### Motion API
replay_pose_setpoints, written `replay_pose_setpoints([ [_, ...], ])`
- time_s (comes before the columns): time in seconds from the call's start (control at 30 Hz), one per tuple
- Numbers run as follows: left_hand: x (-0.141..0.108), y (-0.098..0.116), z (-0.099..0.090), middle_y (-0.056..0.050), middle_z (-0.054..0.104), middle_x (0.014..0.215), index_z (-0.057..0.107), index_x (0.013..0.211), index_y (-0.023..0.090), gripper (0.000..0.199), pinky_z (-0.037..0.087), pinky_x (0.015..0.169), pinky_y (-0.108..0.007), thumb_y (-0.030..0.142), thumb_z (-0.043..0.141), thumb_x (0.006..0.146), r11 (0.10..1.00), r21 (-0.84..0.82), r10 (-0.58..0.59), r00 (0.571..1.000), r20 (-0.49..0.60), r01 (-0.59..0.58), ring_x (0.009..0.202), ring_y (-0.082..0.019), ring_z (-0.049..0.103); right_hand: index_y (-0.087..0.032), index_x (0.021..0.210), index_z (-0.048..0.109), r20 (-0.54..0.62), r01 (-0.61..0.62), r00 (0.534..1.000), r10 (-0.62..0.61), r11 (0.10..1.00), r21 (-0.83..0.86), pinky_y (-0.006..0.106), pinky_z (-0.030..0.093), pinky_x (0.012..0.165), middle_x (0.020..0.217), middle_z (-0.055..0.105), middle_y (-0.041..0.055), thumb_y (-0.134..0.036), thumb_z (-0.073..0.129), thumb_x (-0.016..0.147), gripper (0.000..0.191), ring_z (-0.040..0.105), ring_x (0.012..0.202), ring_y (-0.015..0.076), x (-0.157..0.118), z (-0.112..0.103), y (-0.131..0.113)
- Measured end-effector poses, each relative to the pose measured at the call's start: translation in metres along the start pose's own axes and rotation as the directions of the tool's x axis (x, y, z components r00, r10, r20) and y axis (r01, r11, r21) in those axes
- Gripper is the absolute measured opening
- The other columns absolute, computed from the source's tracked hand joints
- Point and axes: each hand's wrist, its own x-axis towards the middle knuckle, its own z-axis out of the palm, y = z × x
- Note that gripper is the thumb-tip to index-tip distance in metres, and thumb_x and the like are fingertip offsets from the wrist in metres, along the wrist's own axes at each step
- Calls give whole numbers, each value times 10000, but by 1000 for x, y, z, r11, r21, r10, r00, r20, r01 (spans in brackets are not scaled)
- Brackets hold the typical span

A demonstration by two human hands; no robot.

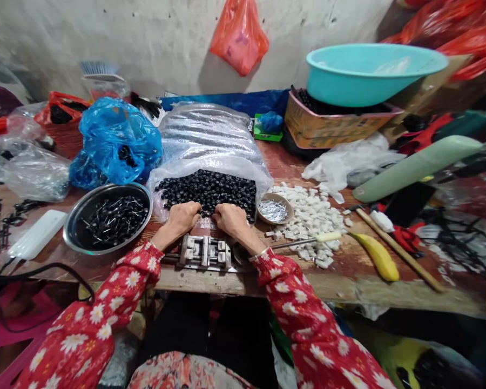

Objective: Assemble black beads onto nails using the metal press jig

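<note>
My left hand (183,216) and my right hand (231,220) rest at the near lip of a clear plastic bag (214,162), fingers curled inward. Many small round black plastic pieces (208,189) spill out at the bag's mouth and touch both hands. What my fingertips pinch, if anything, is hidden. Just below my hands, a metal clamp-like jig (206,251) sits at the table's front edge. By my right hand is a small bowl of metal nails (273,208). Left of my left hand, a steel bowl (146,227) holds black pieces with pins.
White plastic pieces (308,216) are heaped on the right, with a screwdriver (328,236), a yellow banana-shaped object (376,256) and a wooden stick (400,251) nearby. A blue bag (119,135) stands behind the steel bowl. A turquoise basin (348,81) rests on a box (328,127).
</note>
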Motion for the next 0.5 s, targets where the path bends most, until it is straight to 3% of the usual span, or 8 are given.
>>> replay_pose_setpoints([
  [0.2, 2, -3, 5, -69, 744, 1012, 752, 1085, 223, 182, 458, 704, -297, 236, 626, 954, 997, -68, 41, 998, -39, -43, 879, -218, 701, -233, 1077, 735, -52, 73, 996, -72, 997, 19, 309, 430, 730, 1119, 750, 98, -297, 587, 1002, 178, 703, 929, 233, -9, 4, 2],
  [0.33, -1, -5, 4, -41, 739, 971, 743, 981, 221, 116, 461, 701, -278, 212, 646, 918, 985, -150, 73, 991, -108, -89, 835, -189, 691, -236, 996, 716, -127, 135, 984, -125, 988, 72, 296, 398, 698, 1115, 700, 68, -259, 561, 987, 157, 656, 852, 192, -13, 5, 6],
  [0.43, -12, -8, 0, -26, 738, 912, 712, 959, 190, 92, 477, 713, -260, 203, 632, 917, 966, -242, 47, 985, -169, -88, 799, -163, 676, -223, 893, 656, -220, 200, 964, -152, 955, 218, 289, 398, 724, 950, 673, 35, -190, 550, 937, 119, 605, 818, 186, -20, 3, 15],
  [0.5, -26, -8, -5, -8, 732, 853, 700, 931, 176, 73, 474, 680, -244, 220, 647, 907, 916, -391, 5, 978, -210, -89, 739, -143, 650, -228, 869, 607, -240, 235, 957, -162, 919, 316, 287, 401, 723, 840, 640, 8, -183, 561, 909, 76, 573, 777, 187, -29, 0, 22],
])
